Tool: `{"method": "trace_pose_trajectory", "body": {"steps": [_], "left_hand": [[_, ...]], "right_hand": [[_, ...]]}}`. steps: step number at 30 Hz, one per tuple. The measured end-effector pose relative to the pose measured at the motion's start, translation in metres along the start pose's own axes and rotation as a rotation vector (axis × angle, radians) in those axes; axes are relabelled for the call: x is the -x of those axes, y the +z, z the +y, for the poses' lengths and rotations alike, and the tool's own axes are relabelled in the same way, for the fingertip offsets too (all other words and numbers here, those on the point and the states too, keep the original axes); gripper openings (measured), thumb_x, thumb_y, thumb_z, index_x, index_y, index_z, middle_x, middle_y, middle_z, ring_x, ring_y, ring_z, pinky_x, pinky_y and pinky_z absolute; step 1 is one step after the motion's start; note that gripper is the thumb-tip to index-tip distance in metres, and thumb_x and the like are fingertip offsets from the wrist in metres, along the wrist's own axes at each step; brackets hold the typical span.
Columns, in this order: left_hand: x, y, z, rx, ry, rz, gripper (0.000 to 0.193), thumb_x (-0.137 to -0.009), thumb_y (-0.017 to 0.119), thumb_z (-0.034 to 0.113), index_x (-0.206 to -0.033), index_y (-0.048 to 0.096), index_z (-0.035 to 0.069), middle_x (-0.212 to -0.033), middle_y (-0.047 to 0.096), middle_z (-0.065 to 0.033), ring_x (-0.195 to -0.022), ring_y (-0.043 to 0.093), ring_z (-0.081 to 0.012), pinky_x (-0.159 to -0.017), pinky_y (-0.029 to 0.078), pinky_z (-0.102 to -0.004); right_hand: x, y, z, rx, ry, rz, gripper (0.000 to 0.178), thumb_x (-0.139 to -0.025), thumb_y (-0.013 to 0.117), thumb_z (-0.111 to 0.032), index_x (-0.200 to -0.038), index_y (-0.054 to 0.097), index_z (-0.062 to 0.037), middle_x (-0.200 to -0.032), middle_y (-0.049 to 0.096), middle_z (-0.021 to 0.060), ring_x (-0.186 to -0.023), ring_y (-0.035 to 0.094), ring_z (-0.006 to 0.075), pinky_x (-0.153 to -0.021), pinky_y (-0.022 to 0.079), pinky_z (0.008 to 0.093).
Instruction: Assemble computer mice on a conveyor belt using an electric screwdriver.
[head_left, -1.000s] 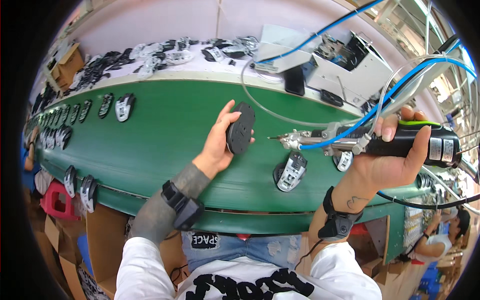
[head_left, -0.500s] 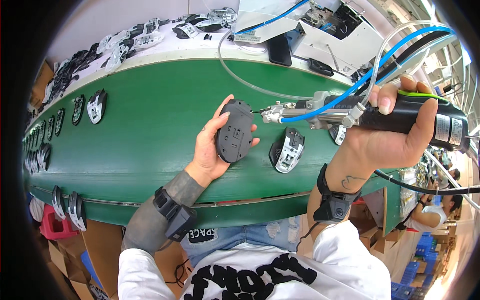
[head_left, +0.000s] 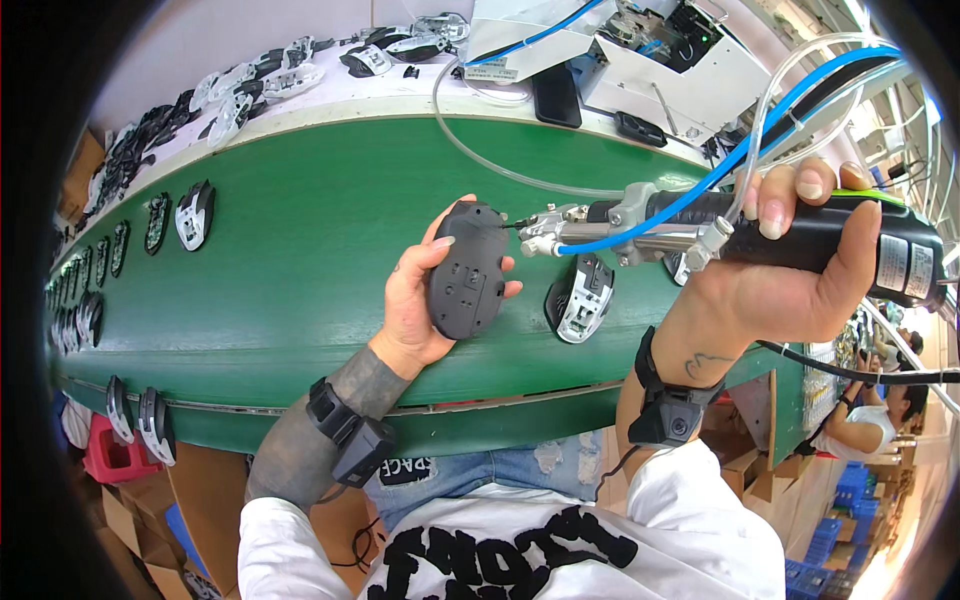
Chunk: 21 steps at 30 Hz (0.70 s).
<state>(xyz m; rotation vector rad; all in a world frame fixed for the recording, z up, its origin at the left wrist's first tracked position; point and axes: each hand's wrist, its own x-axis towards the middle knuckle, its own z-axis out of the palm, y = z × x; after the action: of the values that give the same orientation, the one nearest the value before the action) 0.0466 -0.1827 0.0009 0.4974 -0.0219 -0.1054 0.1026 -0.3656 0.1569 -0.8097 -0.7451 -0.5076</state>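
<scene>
My left hand (head_left: 415, 295) grips a black computer mouse (head_left: 466, 275), thumb on its face and fingertips showing past its far side. The mouse's underside, with small holes and recesses, is turned toward me. In my right hand (head_left: 790, 265) is a power screwdriver (head_left: 665, 225) with a black body, a metal front end and a blue air hose (head_left: 690, 195). Its thin bit meets or nearly meets the mouse's upper right edge; actual contact is too small to make out. Just right of the mouse, a partly built white and black mouse (head_left: 583, 300) lies on the green belt.
Another mouse shell (head_left: 194, 215) and several mouse parts lie along the left of the green belt (head_left: 300, 220). Loose shells (head_left: 240, 105) are heaped on the white ledge behind. A white machine (head_left: 650, 85) stands at the back right, a dark phone (head_left: 556, 97) before it. Co-workers sit far right.
The mouse in my left hand has tilted slightly and shifted a little down and left. The screwdriver stays at its upper right edge. Small shifts elsewhere come with the view.
</scene>
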Motion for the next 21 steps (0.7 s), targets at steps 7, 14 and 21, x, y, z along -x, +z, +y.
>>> {"method": "trace_pose_trajectory", "body": {"steps": [7, 14, 21], "left_hand": [[-0.002, 0.004, -0.002, -0.042, 0.002, 0.005, 0.056, -0.083, 0.047, 0.027, -0.135, 0.034, 0.012, -0.118, 0.048, -0.0115, -0.095, 0.057, -0.0257, -0.081, 0.052, -0.0451], [-0.008, -0.008, -0.005, -0.058, -0.004, 0.254, 0.05, -0.084, 0.049, 0.029, -0.131, 0.039, 0.013, -0.112, 0.05, -0.0093, -0.093, 0.056, -0.0237, -0.08, 0.052, -0.0439], [-0.004, -0.001, -0.004, 0.008, -0.09, 0.073, 0.049, -0.087, 0.046, 0.03, -0.132, 0.038, 0.013, -0.113, 0.05, -0.0114, -0.094, 0.057, -0.0269, -0.08, 0.052, -0.046]], "right_hand": [[-0.001, 0.001, -0.013, 0.109, -0.053, 0.036, 0.028, -0.084, 0.05, -0.025, -0.099, 0.053, -0.0012, -0.095, 0.061, 0.0131, -0.057, 0.049, 0.0148, -0.055, 0.037, 0.0318], [-0.002, -0.005, -0.021, 0.012, -0.03, -0.014, 0.027, -0.085, 0.05, -0.025, -0.098, 0.054, -0.002, -0.097, 0.061, 0.012, -0.058, 0.049, 0.0152, -0.059, 0.04, 0.0338], [0.001, 0.001, -0.011, 0.072, -0.045, -0.008, 0.028, -0.083, 0.051, -0.025, -0.099, 0.053, -0.0017, -0.094, 0.059, 0.0114, -0.056, 0.048, 0.0155, -0.057, 0.039, 0.0341]]}}
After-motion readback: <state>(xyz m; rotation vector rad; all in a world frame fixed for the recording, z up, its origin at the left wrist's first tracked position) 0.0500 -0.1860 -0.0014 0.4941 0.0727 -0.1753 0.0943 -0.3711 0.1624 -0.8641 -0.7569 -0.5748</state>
